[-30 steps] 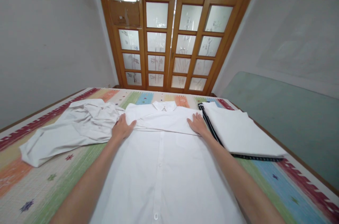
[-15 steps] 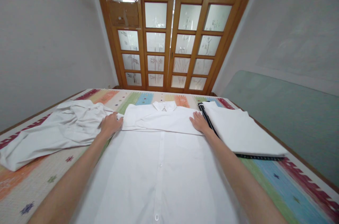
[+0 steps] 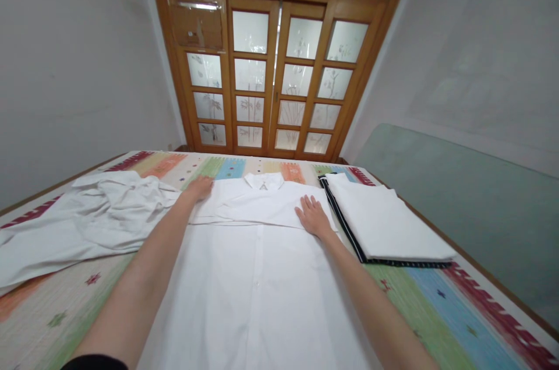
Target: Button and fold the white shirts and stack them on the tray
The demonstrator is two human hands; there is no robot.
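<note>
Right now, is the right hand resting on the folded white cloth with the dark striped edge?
No, the right hand lies flat on the white buttoned shirt, apart from the folded white cloth beside it.

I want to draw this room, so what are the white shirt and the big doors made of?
The white shirt looks like thin woven cloth, maybe cotton: matte, softly creased, with a buttoned front. The doors look like varnished wood, orange-brown and glossy, holding frosted glass panes with faint plant patterns.
</note>
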